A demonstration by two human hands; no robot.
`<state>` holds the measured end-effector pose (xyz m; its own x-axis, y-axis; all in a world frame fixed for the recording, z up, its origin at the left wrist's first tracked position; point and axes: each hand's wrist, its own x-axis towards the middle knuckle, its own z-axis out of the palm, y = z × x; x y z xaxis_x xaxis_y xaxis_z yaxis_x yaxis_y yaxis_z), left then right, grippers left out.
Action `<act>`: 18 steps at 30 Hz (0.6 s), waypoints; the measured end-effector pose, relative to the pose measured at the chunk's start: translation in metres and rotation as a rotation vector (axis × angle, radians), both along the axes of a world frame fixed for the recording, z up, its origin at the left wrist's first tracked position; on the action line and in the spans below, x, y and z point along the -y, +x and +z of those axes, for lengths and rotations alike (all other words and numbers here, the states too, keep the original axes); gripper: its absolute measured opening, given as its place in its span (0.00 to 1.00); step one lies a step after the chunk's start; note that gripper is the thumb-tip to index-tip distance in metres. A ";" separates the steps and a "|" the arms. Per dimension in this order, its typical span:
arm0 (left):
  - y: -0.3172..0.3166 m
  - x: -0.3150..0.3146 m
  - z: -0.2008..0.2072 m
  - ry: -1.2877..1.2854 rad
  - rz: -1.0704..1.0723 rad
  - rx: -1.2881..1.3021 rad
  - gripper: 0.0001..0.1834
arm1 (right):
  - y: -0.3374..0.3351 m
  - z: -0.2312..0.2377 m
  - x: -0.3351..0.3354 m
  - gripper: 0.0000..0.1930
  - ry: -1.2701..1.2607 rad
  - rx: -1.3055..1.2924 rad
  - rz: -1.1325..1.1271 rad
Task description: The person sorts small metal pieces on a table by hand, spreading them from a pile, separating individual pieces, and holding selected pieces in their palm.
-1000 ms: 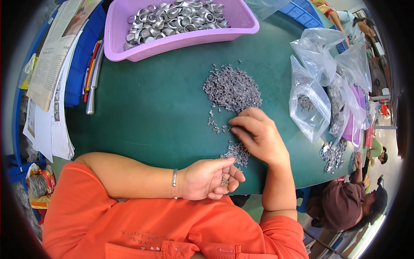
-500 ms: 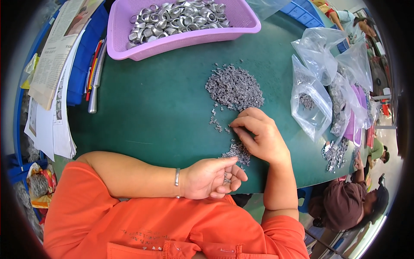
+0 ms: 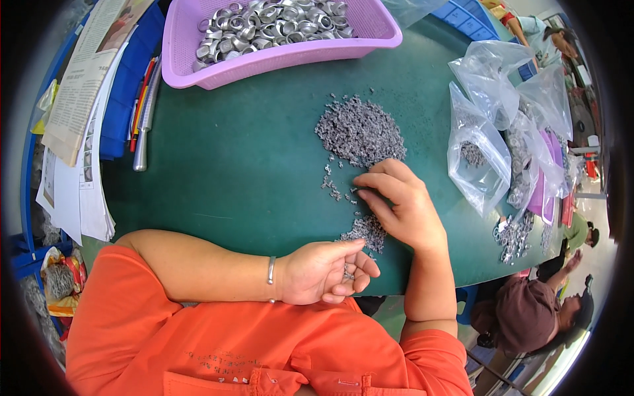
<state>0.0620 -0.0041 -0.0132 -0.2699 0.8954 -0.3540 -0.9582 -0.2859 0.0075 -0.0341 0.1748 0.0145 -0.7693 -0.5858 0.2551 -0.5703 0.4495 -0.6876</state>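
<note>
Palm up near the table's front edge, my left hand (image 3: 323, 272) has its fingers curled over a few small grey metal pieces (image 3: 348, 271). My right hand (image 3: 406, 208) hovers palm down between two heaps of the same tiny pieces, its thumb and forefinger slightly apart. A single piece lies by those fingertips; I see none gripped between them. The larger heap (image 3: 360, 132) spreads just beyond my right hand. A smaller heap (image 3: 365, 231) lies between my two hands, partly covered by them. Loose pieces (image 3: 332, 188) are scattered left of my right fingertips.
A purple plastic basket (image 3: 277, 64) of silver metal rings stands at the far side of the green table (image 3: 218, 165). Clear plastic bags (image 3: 479, 152) and a bunch of metal parts (image 3: 514, 237) lie right. Papers (image 3: 86, 112), pens and a metal rod (image 3: 145, 125) are left. Other people sit rightward.
My right thumb and forefinger have parted from a near pinch, and the hand has lifted slightly. My left hand holds its place. The person at lower right has raised a hand.
</note>
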 end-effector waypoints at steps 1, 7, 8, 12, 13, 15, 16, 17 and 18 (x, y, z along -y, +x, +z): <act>0.000 0.000 0.001 -0.008 -0.002 -0.005 0.27 | -0.001 -0.001 0.002 0.08 0.048 -0.037 0.032; 0.001 0.001 0.000 0.004 0.000 0.007 0.27 | -0.001 0.001 -0.006 0.07 0.074 0.025 0.075; 0.001 0.001 0.000 0.005 0.002 0.008 0.27 | -0.001 0.000 -0.005 0.06 0.047 0.031 0.065; -0.001 -0.001 0.001 -0.002 -0.008 -0.002 0.27 | 0.000 0.003 -0.005 0.07 0.055 0.032 0.132; 0.000 -0.001 0.000 -0.001 -0.006 -0.002 0.27 | -0.002 0.004 -0.008 0.07 0.088 0.052 0.173; 0.000 -0.001 0.000 0.003 -0.002 0.004 0.27 | -0.002 0.005 -0.014 0.09 0.109 0.068 0.223; 0.000 -0.001 -0.001 0.009 -0.006 0.012 0.27 | -0.002 0.005 -0.012 0.09 0.110 0.070 0.224; 0.000 -0.001 -0.001 0.011 -0.006 0.013 0.27 | -0.001 0.006 -0.007 0.09 0.086 0.065 0.180; 0.000 0.000 0.000 0.011 -0.002 0.016 0.27 | 0.001 0.006 -0.002 0.09 0.061 0.061 0.136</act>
<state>0.0615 -0.0039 -0.0135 -0.2625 0.8999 -0.3483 -0.9588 -0.2839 -0.0108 -0.0335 0.1766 0.0210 -0.6945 -0.6989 0.1710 -0.5869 0.4129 -0.6964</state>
